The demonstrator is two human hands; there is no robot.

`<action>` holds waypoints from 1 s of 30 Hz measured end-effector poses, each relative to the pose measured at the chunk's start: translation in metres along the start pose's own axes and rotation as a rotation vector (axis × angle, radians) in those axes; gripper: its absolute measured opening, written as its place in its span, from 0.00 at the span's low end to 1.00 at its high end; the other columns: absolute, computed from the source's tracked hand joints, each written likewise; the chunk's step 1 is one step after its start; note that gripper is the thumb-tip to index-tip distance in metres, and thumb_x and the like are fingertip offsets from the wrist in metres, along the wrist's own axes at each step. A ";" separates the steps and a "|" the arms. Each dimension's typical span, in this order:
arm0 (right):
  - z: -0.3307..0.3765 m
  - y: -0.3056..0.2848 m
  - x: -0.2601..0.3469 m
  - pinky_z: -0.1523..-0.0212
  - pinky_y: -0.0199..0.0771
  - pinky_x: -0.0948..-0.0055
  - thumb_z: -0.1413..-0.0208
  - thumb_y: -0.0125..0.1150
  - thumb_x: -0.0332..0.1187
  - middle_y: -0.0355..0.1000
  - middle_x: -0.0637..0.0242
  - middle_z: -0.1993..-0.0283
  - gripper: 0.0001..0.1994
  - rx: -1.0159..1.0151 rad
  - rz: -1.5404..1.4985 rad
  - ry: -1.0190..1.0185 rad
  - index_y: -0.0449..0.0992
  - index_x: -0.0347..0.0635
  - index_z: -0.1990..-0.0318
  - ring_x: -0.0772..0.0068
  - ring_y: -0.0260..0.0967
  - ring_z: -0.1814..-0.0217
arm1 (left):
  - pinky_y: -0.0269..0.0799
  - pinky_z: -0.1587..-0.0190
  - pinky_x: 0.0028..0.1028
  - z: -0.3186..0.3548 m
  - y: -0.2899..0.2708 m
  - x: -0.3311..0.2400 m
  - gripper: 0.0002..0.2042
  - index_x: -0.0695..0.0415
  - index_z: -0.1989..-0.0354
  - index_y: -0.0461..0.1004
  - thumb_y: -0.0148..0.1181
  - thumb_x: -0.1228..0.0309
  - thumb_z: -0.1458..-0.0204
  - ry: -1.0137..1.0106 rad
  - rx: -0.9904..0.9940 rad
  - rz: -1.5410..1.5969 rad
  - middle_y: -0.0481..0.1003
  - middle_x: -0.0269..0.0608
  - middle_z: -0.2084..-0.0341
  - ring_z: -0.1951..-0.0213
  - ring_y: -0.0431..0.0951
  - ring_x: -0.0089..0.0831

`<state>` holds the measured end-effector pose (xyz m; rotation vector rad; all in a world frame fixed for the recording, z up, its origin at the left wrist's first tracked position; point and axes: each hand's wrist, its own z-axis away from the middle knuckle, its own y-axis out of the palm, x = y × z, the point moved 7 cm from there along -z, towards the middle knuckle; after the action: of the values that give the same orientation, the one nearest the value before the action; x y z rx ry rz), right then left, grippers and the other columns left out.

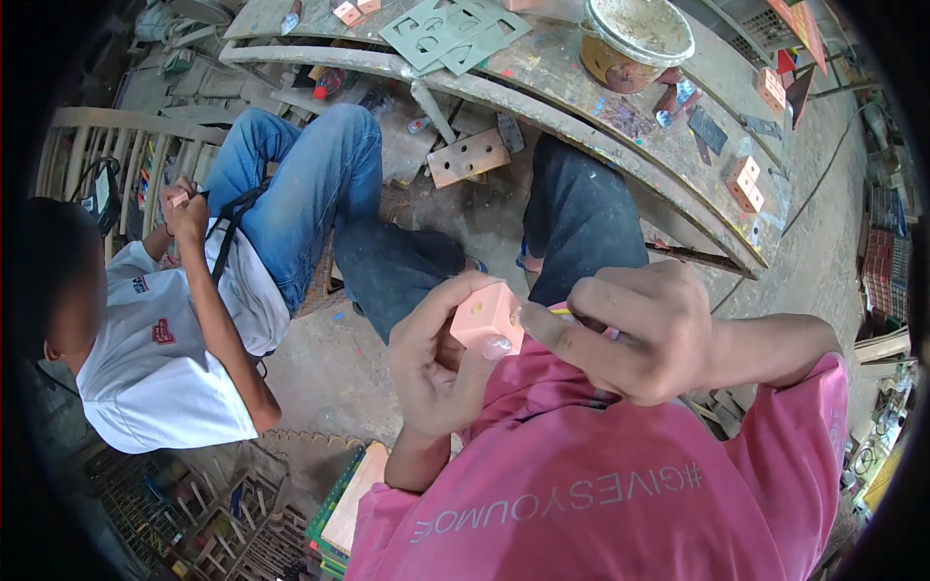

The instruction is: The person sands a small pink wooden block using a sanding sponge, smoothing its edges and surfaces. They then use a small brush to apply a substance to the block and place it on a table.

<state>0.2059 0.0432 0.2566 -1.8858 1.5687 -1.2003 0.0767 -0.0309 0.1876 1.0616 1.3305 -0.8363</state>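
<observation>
My left hand (426, 353) grips a small pinkish-orange block (484, 318) with round holes in its faces, the thumb pressed along its lower edge. Close against the block's right side is my right hand (644, 334), its fingers curled and the index fingertip at a hole there. A thin yellow edge shows beside the right fingers; what they hold, if anything, is mostly hidden. Both hands are above my lap, in front of my pink shirt.
Ahead stands a worn table (620, 131) bearing a bucket (635, 48), a green cut-out sheet (453, 31), scrapers (678, 97) and similar blocks (745, 184). A longer holed block (469, 158) lies below its edge. At left sits another person (184, 358), hands around a small block.
</observation>
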 end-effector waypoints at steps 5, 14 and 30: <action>0.003 0.003 0.002 0.92 0.45 0.79 0.75 0.59 0.31 0.53 0.74 0.82 0.20 -0.049 0.026 -0.103 0.81 0.36 0.67 0.83 0.52 0.87 | 0.69 0.57 0.21 -0.001 -0.003 0.011 0.18 0.71 0.52 0.70 0.60 0.70 0.46 -0.268 0.173 0.111 0.76 0.43 0.63 0.60 0.74 0.22; 0.000 -0.004 -0.021 0.89 0.58 0.72 0.66 0.62 0.28 0.59 0.72 0.81 0.20 0.088 -0.234 0.157 0.78 0.42 0.58 0.72 0.59 0.87 | 0.68 0.52 0.22 0.004 0.010 0.023 0.19 0.70 0.50 0.70 0.59 0.66 0.44 -0.278 0.134 0.339 0.74 0.42 0.58 0.56 0.73 0.23; -0.001 -0.008 -0.010 0.89 0.57 0.70 0.63 0.61 0.18 0.59 0.67 0.84 0.16 0.271 -0.231 0.229 0.80 0.36 0.62 0.71 0.60 0.87 | 0.71 0.56 0.26 0.006 0.014 -0.005 0.21 0.71 0.52 0.69 0.65 0.77 0.55 0.014 -0.037 0.001 0.75 0.48 0.61 0.62 0.76 0.30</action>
<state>0.2100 0.0545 0.2594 -1.8369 1.2384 -1.6888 0.0915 -0.0321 0.1939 1.0406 1.3520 -0.8012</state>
